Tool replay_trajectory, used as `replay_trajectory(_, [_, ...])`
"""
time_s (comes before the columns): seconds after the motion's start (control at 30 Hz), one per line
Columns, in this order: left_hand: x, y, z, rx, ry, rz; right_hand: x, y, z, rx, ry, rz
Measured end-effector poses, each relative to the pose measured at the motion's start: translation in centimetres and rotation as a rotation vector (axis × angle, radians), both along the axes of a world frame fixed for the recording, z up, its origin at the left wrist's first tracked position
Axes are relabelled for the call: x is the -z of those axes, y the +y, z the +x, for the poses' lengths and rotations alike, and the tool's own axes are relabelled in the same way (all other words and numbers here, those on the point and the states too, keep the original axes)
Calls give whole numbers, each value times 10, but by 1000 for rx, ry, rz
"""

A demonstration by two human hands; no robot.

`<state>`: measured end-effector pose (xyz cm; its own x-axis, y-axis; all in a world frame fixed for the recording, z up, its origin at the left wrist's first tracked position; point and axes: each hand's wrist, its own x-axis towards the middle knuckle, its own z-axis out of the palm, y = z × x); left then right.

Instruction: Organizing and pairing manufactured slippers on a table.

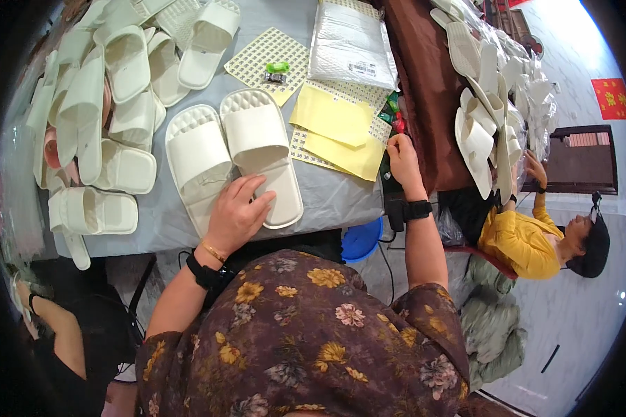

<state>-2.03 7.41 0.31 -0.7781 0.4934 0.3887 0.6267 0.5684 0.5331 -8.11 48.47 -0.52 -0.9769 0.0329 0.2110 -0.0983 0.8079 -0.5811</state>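
A pair of cream slippers lies side by side before me, the left slipper (196, 153) slightly nearer and the right slipper (257, 132) touching it. My left hand (240, 207) rests across their inner edges, fingers apart, gripping nothing. At the right edge of the table my right hand (405, 165) has its fingers curled in beside small red and green wrapped pieces (396, 119); what it pinches, if anything, is hidden. Just left of that hand lie yellow paper sheets (337, 121), over a sticker sheet (306, 147) printed in rows.
Cream slippers (129, 66) are heaped at left. Behind the pair are another sticker sheet (247, 55), small green and black wrapped pieces (277, 68) and a white padded mailer (351, 45). Brown cloth (424, 104) and more slippers (473, 139) lie right; a person in yellow (522, 240) sits beyond.
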Motion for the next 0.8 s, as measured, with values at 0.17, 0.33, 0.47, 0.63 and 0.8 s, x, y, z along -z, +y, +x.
replay_trajectory(0.17, [3,0,0,-16,24,15,0,-2,4,98,115,105])
replay_trajectory(0.33, [7,-2,-1,5,3,44,-36,-65,13,-19,-15,-85])
replay_trajectory(0.47, [8,-3,-1,-12,16,49,-48,-144,26,-285,-287,-152])
replay_trajectory(0.63, [13,-7,0,-5,69,112,-42,-203,32,-537,-395,-62])
replay_trajectory(0.8, [14,-9,2,-8,26,128,-38,-219,33,-568,-404,128])
